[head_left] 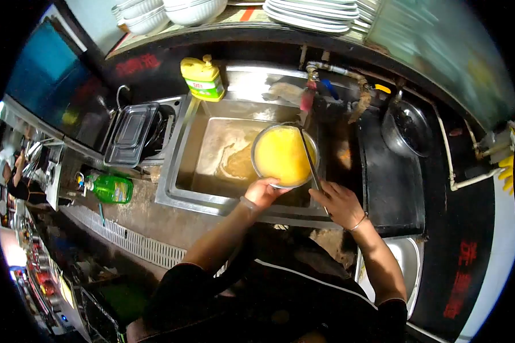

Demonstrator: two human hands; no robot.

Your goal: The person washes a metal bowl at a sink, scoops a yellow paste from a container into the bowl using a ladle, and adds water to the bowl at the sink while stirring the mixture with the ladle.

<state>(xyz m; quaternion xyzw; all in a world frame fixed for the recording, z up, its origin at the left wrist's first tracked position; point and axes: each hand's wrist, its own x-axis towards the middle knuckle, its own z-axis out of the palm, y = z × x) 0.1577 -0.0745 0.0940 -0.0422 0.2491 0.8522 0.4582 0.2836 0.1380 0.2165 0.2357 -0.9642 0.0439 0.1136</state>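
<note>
A round metal bowl (313,172) filled with a yellow, smooth-looking content (281,155) is over the right part of a steel sink (180,199). My left hand (263,194) grips the bowl's near rim, fingers partly under it. In my right hand (339,204) is a long thin dark utensil (309,150), slanting across the bowl's right side with its far end at the back rim. Whether that end touches the yellow content cannot be told. Cloudy brownish water (223,150) covers the sink bottom left of the bowl.
A yellow jug (202,80) stands behind the sink, below a shelf of white bowls and plates (312,16). Taps and pipes (340,70) run along the back wall. Clear containers (133,132) and a green bottle (112,188) are left; a metal pot (406,130) is right. A person (26,186) is far left.
</note>
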